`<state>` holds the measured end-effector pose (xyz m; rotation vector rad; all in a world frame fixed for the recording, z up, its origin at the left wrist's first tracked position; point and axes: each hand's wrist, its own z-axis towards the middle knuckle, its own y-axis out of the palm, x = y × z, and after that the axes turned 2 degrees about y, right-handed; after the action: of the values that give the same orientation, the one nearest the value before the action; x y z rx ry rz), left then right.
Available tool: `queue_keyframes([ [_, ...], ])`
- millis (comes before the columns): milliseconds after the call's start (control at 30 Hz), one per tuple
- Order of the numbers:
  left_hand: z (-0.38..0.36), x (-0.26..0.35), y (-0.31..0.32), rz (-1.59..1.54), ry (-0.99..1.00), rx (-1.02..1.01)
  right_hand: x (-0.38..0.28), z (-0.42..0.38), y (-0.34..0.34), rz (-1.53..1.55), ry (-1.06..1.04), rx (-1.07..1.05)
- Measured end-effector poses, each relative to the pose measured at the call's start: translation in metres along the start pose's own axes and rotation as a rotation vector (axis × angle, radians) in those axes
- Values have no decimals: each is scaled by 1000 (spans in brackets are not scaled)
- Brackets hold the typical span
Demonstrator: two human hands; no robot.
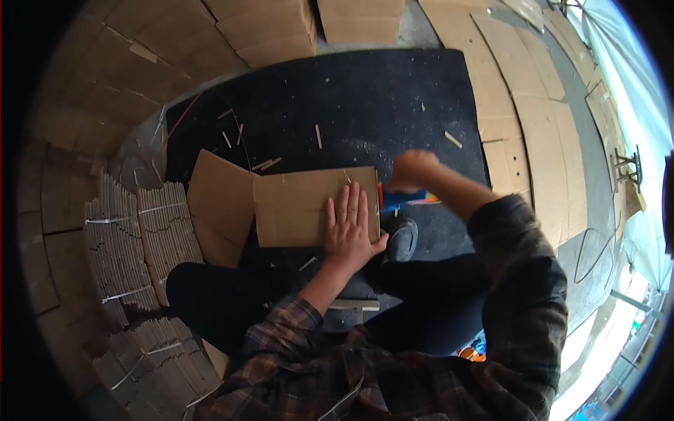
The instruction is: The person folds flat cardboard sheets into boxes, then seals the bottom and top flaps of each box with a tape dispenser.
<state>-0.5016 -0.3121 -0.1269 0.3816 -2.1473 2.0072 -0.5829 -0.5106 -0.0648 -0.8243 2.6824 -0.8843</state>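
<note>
My left hand lies flat on a brown cardboard box, fingers stretched over its top face and thumb out at the right edge. One long flap folds out from the box's left end. Beside the right end, my right hand is curled into a fist, slightly smeared by motion. Its fingers close on a blue and orange hand tool, whose kind I cannot make out because the fist hides part of it. The tool sits against the box's right end.
Tied bundles of flat cardboard stand at the left. A black mat carries scattered cardboard strips. Large cardboard sheets cover the floor at the right. My shoe is close to the box's lower right corner.
</note>
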Motion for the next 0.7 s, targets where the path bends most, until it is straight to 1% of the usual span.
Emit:
queue_keyframes([
  [33,1,1,-3,2,-6,-6,-9,13,16,4,49,15],
  [100,1,2,-5,-5,-14,-25,-20,28,46,-12,-5,23],
  [200,-1,1,-2,-21,-7,30,-28,37,77,49,-29,81],
  [267,0,1,-5,-16,11,53,-30,37,77,52,-9,52],
  [367,-3,2,-6,-23,11,87,-28,34,76,21,-13,95],
  [467,-2,1,-8,-6,19,27,-21,23,74,6,15,127],
  [533,-5,0,-6,-33,23,53,-8,0,62,-67,26,168],
  [567,-5,0,-6,-62,26,63,4,-14,55,-271,-115,172],
  [600,-5,0,-7,-64,31,84,4,-28,49,-283,-105,187],
  [667,-6,-1,-13,-86,35,1,0,-58,42,-63,125,281],
  [700,-5,-1,-17,-86,35,16,-4,-69,40,-14,88,268],
])
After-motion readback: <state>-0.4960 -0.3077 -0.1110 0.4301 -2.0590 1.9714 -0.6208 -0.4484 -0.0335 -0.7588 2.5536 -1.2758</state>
